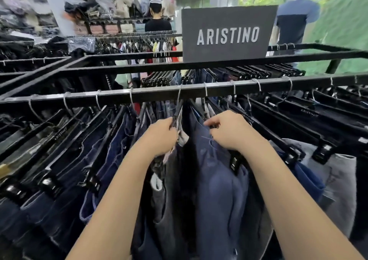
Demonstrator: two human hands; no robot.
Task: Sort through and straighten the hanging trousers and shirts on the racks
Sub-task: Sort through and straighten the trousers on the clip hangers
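Dark jeans and trousers hang on black clip hangers from a black rack rail (151,94) that runs across the view. My left hand (162,136) grips the black hanger of a dark grey pair (169,200) in the middle of the rail. My right hand (229,132) grips the hanger of a navy blue pair (217,190) beside it. The two hangers are held apart, with a gap between them. More blue jeans (111,150) hang packed to the left, and black, blue and light grey trousers (338,180) to the right.
A grey sign reading ARISTINO (228,34) stands on the rack's back rail. Further racks of clothes (135,42) fill the room behind. A person in a black shirt (157,20) stands at the back, another in blue (294,20) at the right.
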